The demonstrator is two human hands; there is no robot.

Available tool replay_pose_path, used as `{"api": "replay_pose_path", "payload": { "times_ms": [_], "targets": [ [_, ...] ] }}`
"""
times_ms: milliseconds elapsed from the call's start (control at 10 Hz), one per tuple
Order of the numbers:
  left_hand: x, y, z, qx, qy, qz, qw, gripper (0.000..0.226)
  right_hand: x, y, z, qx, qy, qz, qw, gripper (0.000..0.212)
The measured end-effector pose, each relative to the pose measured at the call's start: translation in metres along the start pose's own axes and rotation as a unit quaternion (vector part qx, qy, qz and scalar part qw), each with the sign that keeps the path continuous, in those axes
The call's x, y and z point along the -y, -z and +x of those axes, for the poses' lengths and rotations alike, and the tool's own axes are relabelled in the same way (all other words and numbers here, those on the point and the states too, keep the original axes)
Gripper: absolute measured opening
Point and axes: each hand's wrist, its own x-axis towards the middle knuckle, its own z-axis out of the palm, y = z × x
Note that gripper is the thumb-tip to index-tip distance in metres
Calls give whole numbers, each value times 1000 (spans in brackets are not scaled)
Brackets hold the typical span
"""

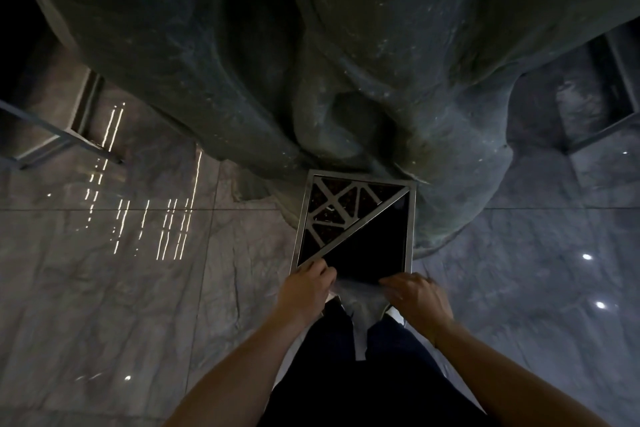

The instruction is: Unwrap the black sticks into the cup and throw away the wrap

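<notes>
I am looking down at a square metal-framed bin [409, 218] on the floor. Its top is split diagonally into a lattice half [332, 215] and a dark open triangle [374, 246]. My left hand [306, 284] and my right hand [415, 295] are at the bin's near edge, fingers pinched. A thin, crinkled clear wrap [360, 286] stretches between them just over the opening's near corner; the dim light makes its outline hard to see. Neither the cup nor the black sticks are in view.
A big dark sculpted mass [346, 62] rises directly behind the bin and bulges around its right side. Glossy marble floor [138, 288] spreads left and right. A metal frame [69, 142] stands at far left, another [609, 107] at far right. My dark trousers fill the bottom centre.
</notes>
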Motion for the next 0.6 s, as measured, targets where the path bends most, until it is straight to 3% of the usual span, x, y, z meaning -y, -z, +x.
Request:
{"api": "replay_pose_path", "payload": {
  "times_ms": [600],
  "targets": [
    [31, -13, 5, 40, 45, -120, 991, 36, 3, -10, -6, 13, -66, -44, 997, 47]
  ]
}}
